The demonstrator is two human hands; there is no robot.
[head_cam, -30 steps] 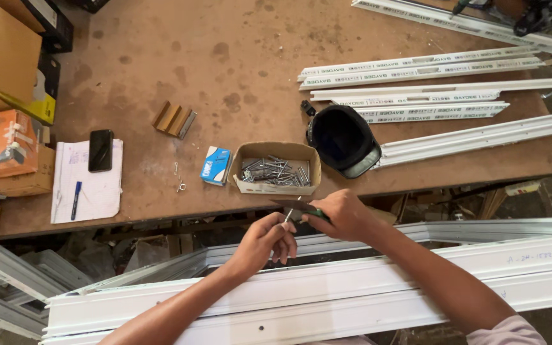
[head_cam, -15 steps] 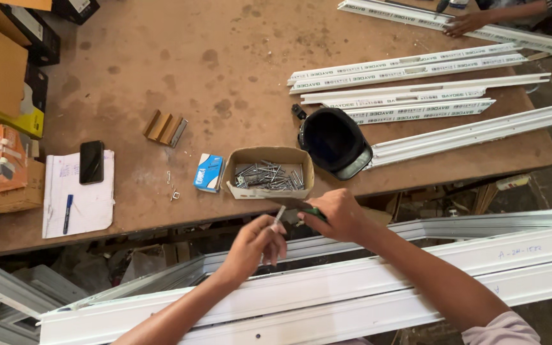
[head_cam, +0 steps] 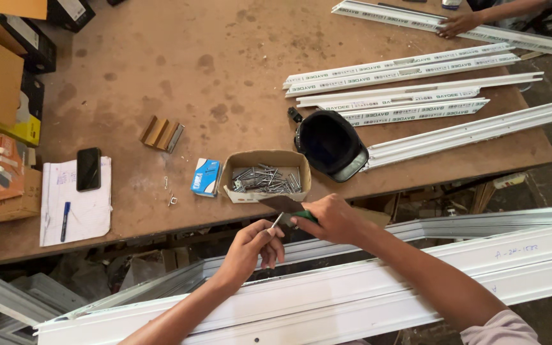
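Holding screws, open cardboard box (head_cam: 266,160), black helmet (head_cam: 328,143) hollow-side up

Stained matt wooden table (head_cam: 161,70), metal screws (head_cam: 264,179)

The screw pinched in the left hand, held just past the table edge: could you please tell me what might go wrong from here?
1. The screw sits between fingertips over the gap beyond the table edge; a slip may drop it among the clutter below.
2. The tool tip in the right hand points toward the left hand and could jab the fingers.
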